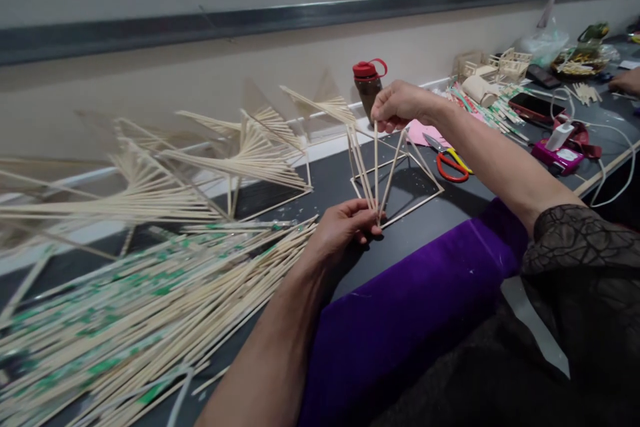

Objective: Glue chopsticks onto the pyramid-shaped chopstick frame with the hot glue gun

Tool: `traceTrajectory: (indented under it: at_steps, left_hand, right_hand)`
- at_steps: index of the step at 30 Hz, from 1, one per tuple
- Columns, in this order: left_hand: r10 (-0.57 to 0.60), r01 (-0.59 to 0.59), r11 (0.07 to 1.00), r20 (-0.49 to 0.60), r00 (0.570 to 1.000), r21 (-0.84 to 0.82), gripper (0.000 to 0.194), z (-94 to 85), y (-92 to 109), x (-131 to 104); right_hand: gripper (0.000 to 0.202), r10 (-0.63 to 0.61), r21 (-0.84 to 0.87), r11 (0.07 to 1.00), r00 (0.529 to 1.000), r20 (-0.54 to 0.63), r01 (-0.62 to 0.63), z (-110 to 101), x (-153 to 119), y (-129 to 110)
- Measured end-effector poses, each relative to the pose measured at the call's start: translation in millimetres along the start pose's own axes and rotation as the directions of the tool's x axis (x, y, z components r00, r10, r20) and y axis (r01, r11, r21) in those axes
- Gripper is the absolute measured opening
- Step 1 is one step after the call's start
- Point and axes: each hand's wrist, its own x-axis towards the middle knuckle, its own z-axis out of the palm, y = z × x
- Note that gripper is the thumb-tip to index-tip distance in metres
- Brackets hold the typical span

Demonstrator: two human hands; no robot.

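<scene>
A small open frame of thin wooden sticks (414, 207) stands on the dark table, with several sticks rising from its near corner. My left hand (353, 219) pinches that near corner, where the stick ends meet. Above it, my right hand (395, 105) grips the top of an upright wooden stick (376, 160), whose lower end reaches down to my left fingers. Whether that lower end is fixed to the frame cannot be made out. Left of the frame stand several finished-looking fanned stick structures (250, 153).
A large pile of loose sticks (200, 293) with green-marked wrappers covers the left of the table. Scissors (453, 165) lie right of the frame, behind them a bottle with a red lid (369, 83). Farther right are a phone (536, 107), a magenta device (557, 155) and a white cable. Purple cloth (415, 293) hangs over the near edge.
</scene>
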Motion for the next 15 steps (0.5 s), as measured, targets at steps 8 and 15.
traceTrajectory:
  at_steps: [8, 15]
  left_hand:
    - [0.006, -0.005, 1.0, -0.126, 0.992, 0.012, 0.044, -6.8, 10.7, -5.5]
    - [0.127, -0.138, 0.989, -0.163, 0.978, -0.057, 0.047, -8.7, 19.4, -19.1]
  right_hand:
    - [0.014, -0.212, 0.39, 0.865, 0.935, -0.284, 0.315, -26.1, -47.5, -19.5]
    - [0.008, -0.377, 0.361, 0.864, 0.926, 0.002, 0.351, 39.6, -103.4, -1.2]
